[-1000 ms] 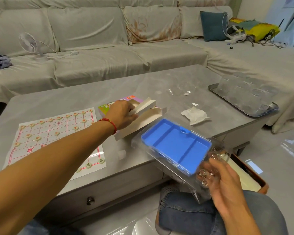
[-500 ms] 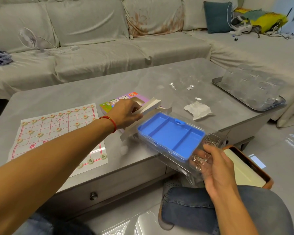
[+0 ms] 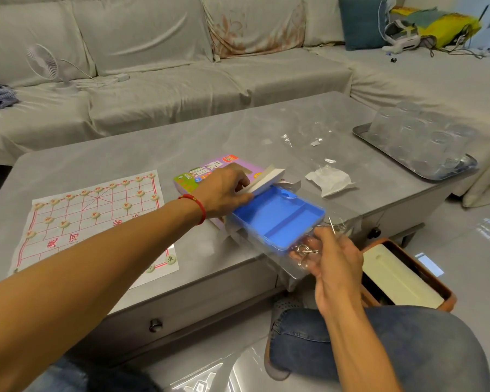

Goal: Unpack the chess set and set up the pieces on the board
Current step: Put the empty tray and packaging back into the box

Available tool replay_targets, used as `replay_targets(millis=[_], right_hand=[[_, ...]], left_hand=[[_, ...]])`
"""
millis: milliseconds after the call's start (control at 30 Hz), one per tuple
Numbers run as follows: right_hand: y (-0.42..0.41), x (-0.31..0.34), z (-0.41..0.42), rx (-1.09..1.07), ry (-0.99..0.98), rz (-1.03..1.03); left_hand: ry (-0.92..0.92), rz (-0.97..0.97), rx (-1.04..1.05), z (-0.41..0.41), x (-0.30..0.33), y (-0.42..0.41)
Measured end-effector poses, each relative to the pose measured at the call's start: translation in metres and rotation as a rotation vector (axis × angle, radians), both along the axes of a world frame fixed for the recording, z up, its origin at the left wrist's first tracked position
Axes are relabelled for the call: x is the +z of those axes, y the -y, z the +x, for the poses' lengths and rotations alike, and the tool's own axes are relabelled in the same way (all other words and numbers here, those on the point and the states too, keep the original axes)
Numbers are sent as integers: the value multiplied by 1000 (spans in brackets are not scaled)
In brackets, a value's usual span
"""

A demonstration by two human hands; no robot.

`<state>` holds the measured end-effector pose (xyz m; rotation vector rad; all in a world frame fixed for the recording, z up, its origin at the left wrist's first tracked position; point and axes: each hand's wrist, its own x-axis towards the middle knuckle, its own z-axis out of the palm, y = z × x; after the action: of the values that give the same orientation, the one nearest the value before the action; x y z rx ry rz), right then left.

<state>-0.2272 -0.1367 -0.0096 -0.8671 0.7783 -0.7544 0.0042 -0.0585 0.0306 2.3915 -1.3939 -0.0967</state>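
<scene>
A paper chess board (image 3: 77, 222) lies on the left of the grey table (image 3: 153, 154), with several round cream pieces on its grid. My left hand (image 3: 224, 193) grips the white open flap of the colourful game box (image 3: 210, 172) near the table's middle. My right hand (image 3: 331, 256) holds the near end of a clear plastic case with a blue tray (image 3: 277, 216) inside, along with some metal wire rings (image 3: 306, 251). The case's far end meets the box opening at the table's front edge.
Crumpled clear wrappers (image 3: 330, 181) lie right of the box. A metal tray (image 3: 379, 138) of upturned glasses sits at the table's right end. A brown bin (image 3: 402, 281) stands by my knee. A sofa with a small fan (image 3: 41, 63) runs behind.
My right hand has carried the blue tray case up and left, from off the table's edge to against the box opening. My left hand stays on the box flap.
</scene>
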Motion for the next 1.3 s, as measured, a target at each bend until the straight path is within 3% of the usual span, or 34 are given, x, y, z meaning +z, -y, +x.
replay_targets(millis=[200, 300, 467, 767, 867, 1067, 1300], right_hand=[[-8, 1, 31, 203, -65, -27], [-3, 4, 30, 322, -49, 63], [-7, -10, 19, 295, -23, 24], [-2, -14, 45, 237, -438, -212], [1, -16, 48, 209, -407, -192], [25, -27, 49, 192, -542, -774], [38, -17, 63, 228, -538, -806]], left_hand=[[18, -19, -99, -23, 2, 7], [10, -8, -87, -25, 4, 3], [-25, 38, -100, -27, 2, -5], [-8, 38, -139, -29, 6, -15], [-48, 46, -167, -25, 10, -17], [-54, 125, -164, -21, 5, -27], [-46, 97, -179, -23, 5, -31]])
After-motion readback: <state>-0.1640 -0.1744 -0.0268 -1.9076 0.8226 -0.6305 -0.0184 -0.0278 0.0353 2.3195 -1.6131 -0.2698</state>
